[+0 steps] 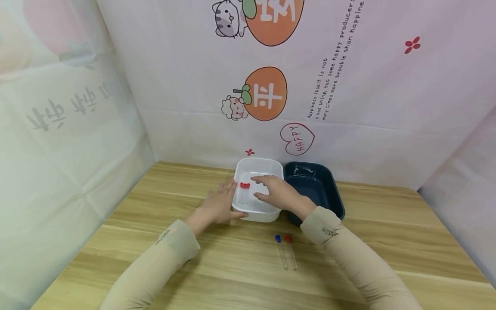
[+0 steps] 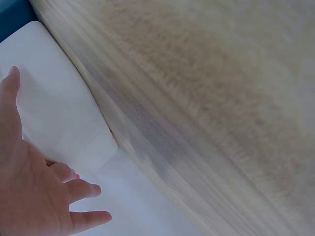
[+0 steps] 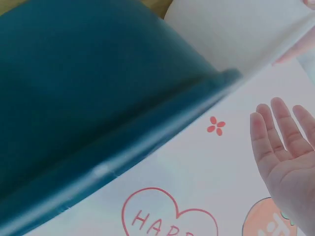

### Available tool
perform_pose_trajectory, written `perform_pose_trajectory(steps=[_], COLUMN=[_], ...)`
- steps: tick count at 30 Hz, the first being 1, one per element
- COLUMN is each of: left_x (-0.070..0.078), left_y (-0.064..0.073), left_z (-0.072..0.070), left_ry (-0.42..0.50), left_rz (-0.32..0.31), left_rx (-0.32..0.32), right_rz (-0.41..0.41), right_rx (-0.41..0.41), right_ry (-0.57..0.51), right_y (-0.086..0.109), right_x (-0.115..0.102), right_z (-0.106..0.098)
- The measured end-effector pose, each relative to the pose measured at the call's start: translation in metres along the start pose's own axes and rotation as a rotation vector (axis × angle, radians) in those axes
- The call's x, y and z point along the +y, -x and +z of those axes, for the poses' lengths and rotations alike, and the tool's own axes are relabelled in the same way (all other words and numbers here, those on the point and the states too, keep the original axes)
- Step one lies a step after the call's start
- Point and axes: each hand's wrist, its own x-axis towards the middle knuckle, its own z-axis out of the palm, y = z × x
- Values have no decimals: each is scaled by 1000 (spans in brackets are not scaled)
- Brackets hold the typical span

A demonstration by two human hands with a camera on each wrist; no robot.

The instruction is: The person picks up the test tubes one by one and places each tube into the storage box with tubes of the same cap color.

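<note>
White tray (image 1: 262,217) holds red-capped tubes (image 1: 245,187), maybe three, their clear bodies barely visible; both hands (image 1: 219,206) spread loosely.

from my end i see the left arm (image 1: 149,265) and right arm (image 1: 360,258), both sleeved, stretched forward and angled inward. the left hand (image 1: 218,205) has its fingers spread, thumb well apart; the right hand (image 1: 278,192) has loosely extended, slightly bent fingers, thumb clear of them.

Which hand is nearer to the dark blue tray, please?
Right: the right hand is over the white tray, beside the dark blue tray; the left hand is at the white tray's opposite side.
</note>
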Motion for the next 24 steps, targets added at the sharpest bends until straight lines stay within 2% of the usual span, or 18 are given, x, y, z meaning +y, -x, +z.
perform_pose_trajectory(steps=[6,14,24], left_x=[-1,-1,-1], left_y=[-2,-3,-3], left_z=[4,4,3], left_ry=[2,8,10], left_rz=[7,11,2], left_rx=[7,18,0], right_rz=[-14,-64,-88], right_rx=[27,121,201], right_ry=[6,-30,-95], right_y=[10,27,50], right_x=[-3,-4,2], right_z=[-6,-15,-30])
